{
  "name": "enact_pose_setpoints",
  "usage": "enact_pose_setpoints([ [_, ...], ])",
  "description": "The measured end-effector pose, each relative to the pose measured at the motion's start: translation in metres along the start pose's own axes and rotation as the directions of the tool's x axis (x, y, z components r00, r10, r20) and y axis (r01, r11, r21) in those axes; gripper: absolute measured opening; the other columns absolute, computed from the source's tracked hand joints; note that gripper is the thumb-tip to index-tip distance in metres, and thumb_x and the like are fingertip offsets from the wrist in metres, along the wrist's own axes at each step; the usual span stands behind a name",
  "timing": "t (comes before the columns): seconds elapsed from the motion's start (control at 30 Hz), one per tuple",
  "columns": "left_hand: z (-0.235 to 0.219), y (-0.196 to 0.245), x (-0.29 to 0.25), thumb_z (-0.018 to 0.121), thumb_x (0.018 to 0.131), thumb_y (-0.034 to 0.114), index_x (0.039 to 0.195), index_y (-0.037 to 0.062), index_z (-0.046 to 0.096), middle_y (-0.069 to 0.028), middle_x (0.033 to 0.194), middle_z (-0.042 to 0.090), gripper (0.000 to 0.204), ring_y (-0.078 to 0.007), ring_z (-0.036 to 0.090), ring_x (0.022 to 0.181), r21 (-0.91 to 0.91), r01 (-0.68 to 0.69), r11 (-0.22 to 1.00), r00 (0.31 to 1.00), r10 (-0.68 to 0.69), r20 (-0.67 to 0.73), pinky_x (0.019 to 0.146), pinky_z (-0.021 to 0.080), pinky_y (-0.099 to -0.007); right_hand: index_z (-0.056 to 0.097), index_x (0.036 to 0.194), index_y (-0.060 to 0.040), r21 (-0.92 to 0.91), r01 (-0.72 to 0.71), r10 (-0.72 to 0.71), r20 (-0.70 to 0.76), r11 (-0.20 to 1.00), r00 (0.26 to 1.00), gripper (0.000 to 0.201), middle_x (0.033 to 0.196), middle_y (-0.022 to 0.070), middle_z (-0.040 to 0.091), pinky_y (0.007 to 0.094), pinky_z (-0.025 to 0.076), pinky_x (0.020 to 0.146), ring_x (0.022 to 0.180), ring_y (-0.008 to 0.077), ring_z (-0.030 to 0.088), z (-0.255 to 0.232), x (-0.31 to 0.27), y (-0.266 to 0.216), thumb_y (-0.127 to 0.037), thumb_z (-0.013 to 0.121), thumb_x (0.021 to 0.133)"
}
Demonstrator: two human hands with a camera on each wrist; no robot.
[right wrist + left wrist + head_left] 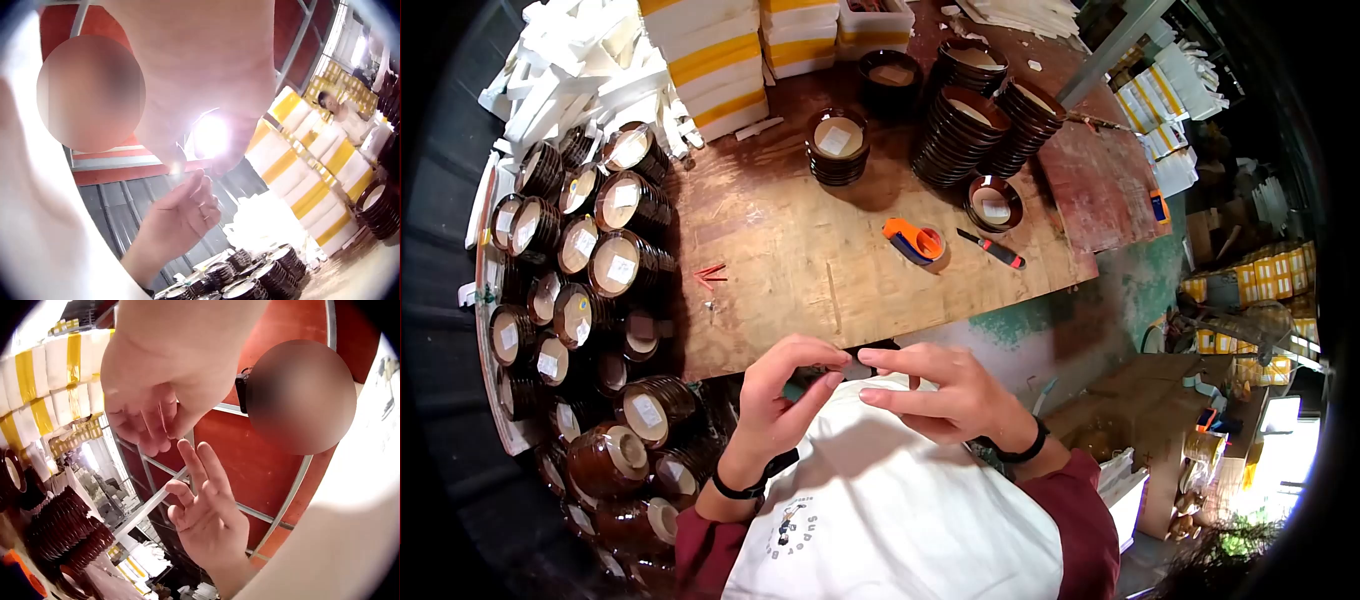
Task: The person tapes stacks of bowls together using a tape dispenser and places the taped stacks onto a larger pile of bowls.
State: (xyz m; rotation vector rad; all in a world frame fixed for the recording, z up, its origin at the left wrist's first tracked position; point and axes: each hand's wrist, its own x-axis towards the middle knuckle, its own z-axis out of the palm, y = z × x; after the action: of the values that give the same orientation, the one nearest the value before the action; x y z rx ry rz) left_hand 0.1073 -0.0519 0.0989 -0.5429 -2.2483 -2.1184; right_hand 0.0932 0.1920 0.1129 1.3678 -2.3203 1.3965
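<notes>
Fingers (918,362) hover before an orange-and-blue tape dispenser (911,242).

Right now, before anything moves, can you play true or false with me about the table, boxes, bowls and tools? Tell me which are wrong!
1. The left grip and right grip are both raised off the brown wooden table. True.
2. The right grip holds the slim red-and-black knife. False: the knife lies on the table.
3. The orange-and-blue tape dispenser lies on the table. True.
4. The white foam boxes have blue bands. False: the boxes have yellow bands.
5. Thin red sticks lie on the table. True.
6. Every round brown bowl stands alone. False: many bowls are stacked.
</notes>
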Motion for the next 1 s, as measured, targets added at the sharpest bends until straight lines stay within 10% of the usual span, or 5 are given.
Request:
enact_pose_setpoints([
  [0.33,-0.022,0.013,-0.011,0.085,0.067,0.002,0.099,0.0078,0.075,-0.0058,0.098,0.066,0.034,-0.0248,0.058,0.085,0.469,-0.399,0.788,0.888,0.460,-0.017,0.070,0.046,-0.0344,0.066,0.125,-0.0013,0.505,-0.184,0.188,0.044,0.843,0.981,0.056,0.146,0.0259,0.050,0.0292,0.054,0.072,0.100,0.0280,0.069,0.044,0.005,-0.031,0.017,0.053,0.073],
  [0.8,-0.044,0.017,-0.028,0.080,0.068,0.003,0.087,0.0079,0.069,-0.0032,0.086,0.063,0.023,-0.0252,0.058,0.079,0.642,-0.386,0.662,0.911,0.384,0.152,0.069,0.045,-0.0368,0.064,0.125,-0.0006,0.507,-0.459,0.383,0.254,0.729,0.888,0.035,0.142,0.0158,0.058,0.0331,0.051,0.088,0.107,0.0213,0.066,0.058,0.011,-0.041,-0.002,0.060,0.091],
  [1.0,-0.042,-0.007,-0.035,0.068,0.065,-0.002,0.085,0.0064,0.067,-0.0040,0.087,0.061,0.022,-0.0258,0.059,0.082,0.646,-0.321,0.692,0.940,0.315,0.129,0.073,0.045,-0.0376,0.055,0.137,-0.0029,0.700,-0.632,0.522,0.422,0.332,0.741,0.042,0.131,0.0079,0.062,0.0314,0.049,0.094,0.110,0.0153,0.063,0.071,0.008,-0.033,-0.014,0.061,0.097],
])
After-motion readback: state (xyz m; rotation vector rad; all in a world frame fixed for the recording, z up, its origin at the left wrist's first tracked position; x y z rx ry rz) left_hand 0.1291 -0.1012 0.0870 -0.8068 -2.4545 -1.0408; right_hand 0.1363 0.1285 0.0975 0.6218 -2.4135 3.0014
